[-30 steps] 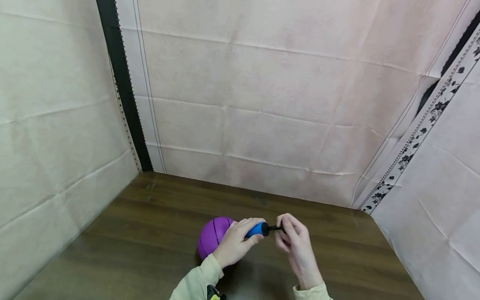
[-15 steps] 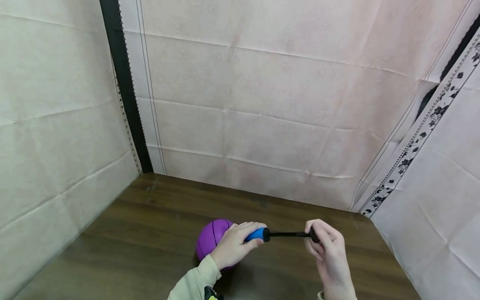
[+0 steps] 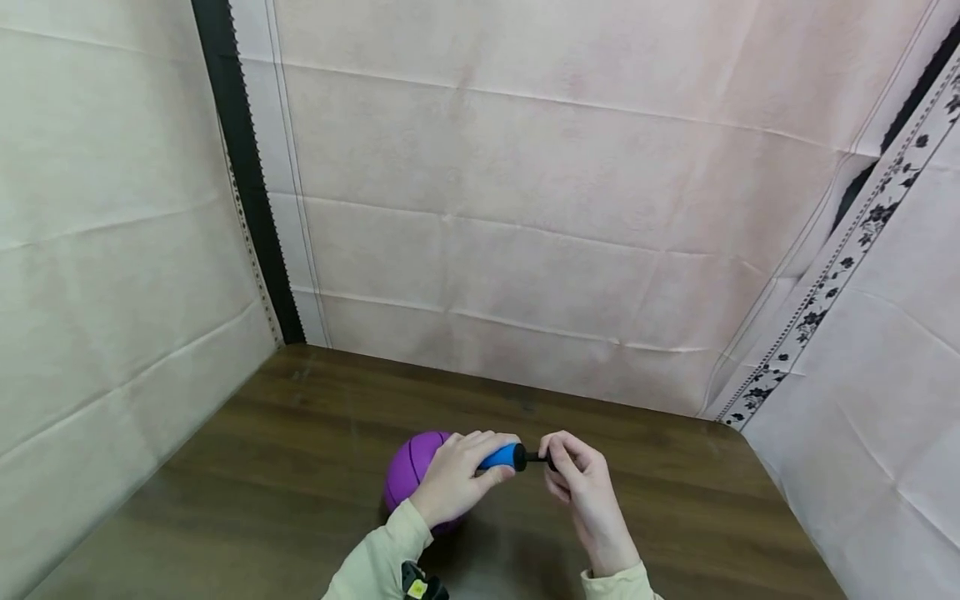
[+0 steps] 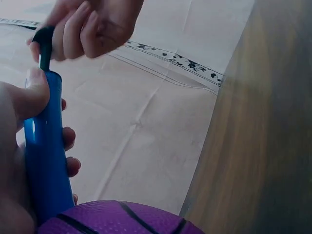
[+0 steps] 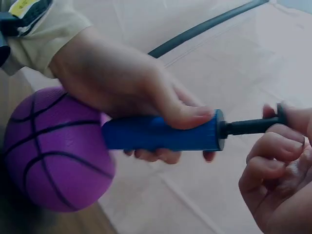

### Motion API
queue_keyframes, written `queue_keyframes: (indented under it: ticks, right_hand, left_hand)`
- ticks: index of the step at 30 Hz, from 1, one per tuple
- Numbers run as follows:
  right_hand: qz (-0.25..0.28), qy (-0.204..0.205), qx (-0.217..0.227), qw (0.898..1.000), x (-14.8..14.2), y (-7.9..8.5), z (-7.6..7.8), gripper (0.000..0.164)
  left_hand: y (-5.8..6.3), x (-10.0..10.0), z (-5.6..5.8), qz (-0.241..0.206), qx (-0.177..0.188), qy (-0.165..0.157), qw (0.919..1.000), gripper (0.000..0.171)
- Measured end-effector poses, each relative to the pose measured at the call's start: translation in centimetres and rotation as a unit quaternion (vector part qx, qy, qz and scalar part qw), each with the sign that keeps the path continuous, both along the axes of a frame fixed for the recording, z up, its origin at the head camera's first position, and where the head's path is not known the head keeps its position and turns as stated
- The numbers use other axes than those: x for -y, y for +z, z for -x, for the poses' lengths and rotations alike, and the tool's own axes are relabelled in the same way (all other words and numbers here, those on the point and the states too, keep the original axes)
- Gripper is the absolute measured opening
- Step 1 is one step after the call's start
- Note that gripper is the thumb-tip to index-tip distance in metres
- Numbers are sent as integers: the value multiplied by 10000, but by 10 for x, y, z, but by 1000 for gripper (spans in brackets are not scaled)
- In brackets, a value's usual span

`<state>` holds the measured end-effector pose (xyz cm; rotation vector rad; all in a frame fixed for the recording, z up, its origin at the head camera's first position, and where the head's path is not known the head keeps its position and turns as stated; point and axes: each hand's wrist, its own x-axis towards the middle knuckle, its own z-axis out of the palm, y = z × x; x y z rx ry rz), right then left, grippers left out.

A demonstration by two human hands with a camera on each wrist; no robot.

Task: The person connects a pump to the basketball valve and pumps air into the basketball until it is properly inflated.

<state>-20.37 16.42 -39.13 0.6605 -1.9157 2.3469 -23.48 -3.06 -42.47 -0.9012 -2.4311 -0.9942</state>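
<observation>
A purple ball with black lines (image 5: 61, 151) sits on the brown table, partly behind my left hand in the head view. My left hand (image 3: 459, 477) wraps its fingers round the blue barrel of a hand pump (image 4: 46, 156), the thumb lying along it near the black cap. The barrel's far end meets the ball in the right wrist view. With curled fingers my right hand (image 3: 588, 492) grips the black handle (image 5: 282, 117) at the end of the pump's rod. Only a short length of the black rod (image 5: 243, 127) shows outside the barrel.
A wood-grain table (image 3: 300, 500) spreads under the hands. Pale creased cloth walls (image 3: 525, 208) rise at the back, left and right. A floral border strip (image 3: 825, 292) runs down the right corner, a dark strip (image 3: 251, 167) down the left.
My right hand drew the pump handle out to the right half a second ago, and has since moved it back left toward the barrel. Left hand, barrel and ball shifted slightly left.
</observation>
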Motion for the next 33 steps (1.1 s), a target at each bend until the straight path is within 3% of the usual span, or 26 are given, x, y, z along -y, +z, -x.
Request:
queue_keyframes:
  ticks: [2,9,14,19,23,29,33]
  right_hand:
    - [80,-206,-48,9997,-4,6,-4,26]
    - [844,-43,-894,9924,-31,18,-11,39]
    - [575,292,-567,9963,-18,4,2,33]
    - [18,39,4,10000,3,-10,7,29]
    - [-259,-14,-176,9995,7,-12,5,25]
    - [-478,266,-509,9972,-5,-3,4,26]
    - [-310,233,-562,9977,-16,0,5,30]
  left_hand:
    - [1,4,1,-44,86,-15,10000,37]
    - [-2,5,4,173,22,63,9998,36]
    - [-3,1,4,424,-313,241,9983,36]
    - [-3,0,3,474,-868,319,9946,36]
    - [1,6,0,376,-1336,467,9892,36]
    - [15,9,-2,361,-2001,640,9770,38]
    - [17,12,1,485,-2078,803,9737,37]
